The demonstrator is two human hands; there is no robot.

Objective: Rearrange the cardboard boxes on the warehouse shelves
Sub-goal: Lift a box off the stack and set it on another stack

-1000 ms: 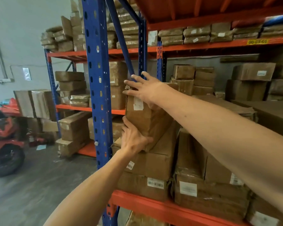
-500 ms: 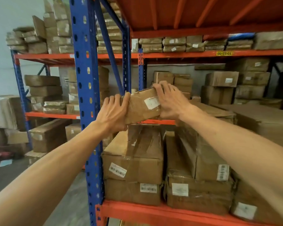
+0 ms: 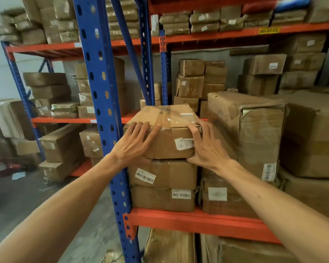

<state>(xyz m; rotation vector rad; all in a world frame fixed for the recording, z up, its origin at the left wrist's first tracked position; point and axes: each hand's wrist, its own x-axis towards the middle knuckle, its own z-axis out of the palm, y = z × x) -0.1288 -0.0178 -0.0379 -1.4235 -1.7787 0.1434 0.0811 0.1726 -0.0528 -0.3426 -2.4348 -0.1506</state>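
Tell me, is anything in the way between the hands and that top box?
Nothing visible: the left hand and right hand already press on the top box, which sits on the stacked box.

Two bare forearms and hands (image 3: 133, 147), no sleeves, rings or gloves

Two bare hands, left (image 3: 135, 143) and right (image 3: 207, 149), are counted; three brown cardboard boxes are stacked in one column: top (image 3: 165, 130), middle (image 3: 163, 173), bottom (image 3: 162, 198).
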